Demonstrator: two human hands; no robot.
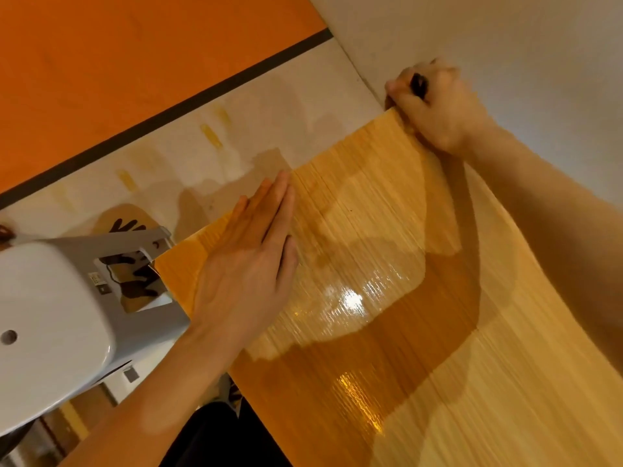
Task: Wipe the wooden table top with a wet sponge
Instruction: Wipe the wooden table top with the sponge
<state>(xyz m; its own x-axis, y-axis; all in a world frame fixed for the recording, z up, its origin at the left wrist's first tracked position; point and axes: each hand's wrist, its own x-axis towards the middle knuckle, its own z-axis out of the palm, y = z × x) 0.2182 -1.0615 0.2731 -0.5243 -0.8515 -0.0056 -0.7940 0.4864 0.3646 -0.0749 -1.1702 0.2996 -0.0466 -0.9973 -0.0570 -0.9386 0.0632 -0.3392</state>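
The wooden table top [387, 264] fills the middle and right of the head view, its striped yellow surface shiny with wet patches. My left hand [246, 264] lies flat on the table's left side, fingers straight and together, holding nothing. My right hand [435, 102] is at the far corner of the table against the white wall, fingers closed around something small and dark [419, 83] that is almost fully hidden in the fist; I cannot make out whether it is the sponge. The hand is slightly blurred.
A white plastic stool [50, 305] stands to the left of the table, close to its edge. A white wall [505, 35] meets the table's far side. The floor [236, 123] is pale with a dark strip and an orange area [135, 55] beyond.
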